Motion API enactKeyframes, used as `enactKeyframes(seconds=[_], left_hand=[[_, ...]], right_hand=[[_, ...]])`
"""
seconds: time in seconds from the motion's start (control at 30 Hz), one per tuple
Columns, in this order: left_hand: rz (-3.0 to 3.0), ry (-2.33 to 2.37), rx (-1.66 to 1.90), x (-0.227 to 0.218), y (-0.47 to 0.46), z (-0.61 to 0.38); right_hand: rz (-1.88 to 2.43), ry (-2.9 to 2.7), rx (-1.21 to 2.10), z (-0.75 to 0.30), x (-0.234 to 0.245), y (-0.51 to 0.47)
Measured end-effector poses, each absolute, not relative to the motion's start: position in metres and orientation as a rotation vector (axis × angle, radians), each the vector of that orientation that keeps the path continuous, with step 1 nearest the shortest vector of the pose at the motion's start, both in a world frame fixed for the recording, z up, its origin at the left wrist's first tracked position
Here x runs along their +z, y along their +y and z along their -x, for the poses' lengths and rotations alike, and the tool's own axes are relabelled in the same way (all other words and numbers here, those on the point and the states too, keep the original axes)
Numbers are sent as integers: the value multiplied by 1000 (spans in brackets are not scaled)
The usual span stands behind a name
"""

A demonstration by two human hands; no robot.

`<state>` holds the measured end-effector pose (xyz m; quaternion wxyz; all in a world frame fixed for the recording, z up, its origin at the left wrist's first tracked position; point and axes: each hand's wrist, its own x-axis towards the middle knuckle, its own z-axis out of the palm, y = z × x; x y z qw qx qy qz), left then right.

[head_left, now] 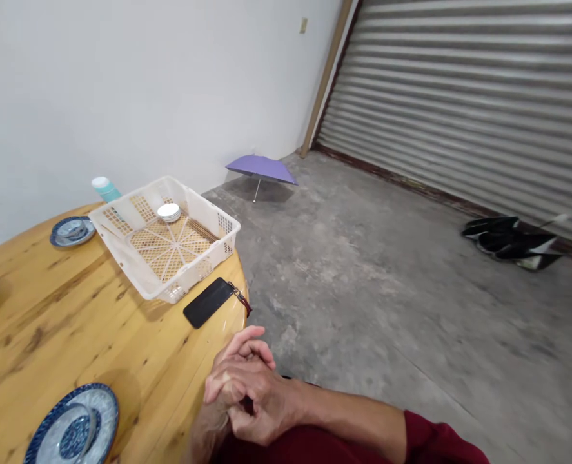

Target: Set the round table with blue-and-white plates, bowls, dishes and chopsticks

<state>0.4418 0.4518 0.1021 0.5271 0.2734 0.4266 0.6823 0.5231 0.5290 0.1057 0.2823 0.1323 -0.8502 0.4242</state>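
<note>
My right hand (264,394) is wrapped over my left hand (235,351) near the table's edge, above my lap. Both hands are closed together, fingers bent, and no object shows in them. Part of the left hand is hidden under the right one. Closest to them on the wooden table (135,341) lies a black phone (209,303) with a dark red strap. Behind the phone stands a white plastic basket (135,277), holding a small stack of white dishes (169,212) and a bundle of chopsticks (202,230).
A blue-patterned plate (104,412) with a clear bowl on it sits at the near left; a similar plate (56,237) is farther back. A turquoise bottle (106,189) stands behind the basket. On the concrete floor are an open purple umbrella (262,167) and black shoes (503,241) beside the shutter (460,116).
</note>
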Motion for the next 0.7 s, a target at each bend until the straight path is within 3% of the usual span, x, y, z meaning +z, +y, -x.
enactKeyframes(seconds=[0.7], left_hand=[[-670, 984, 1606, 107, 443, -439]], right_hand=[[-386, -2239, 1257, -522, 98, 524]])
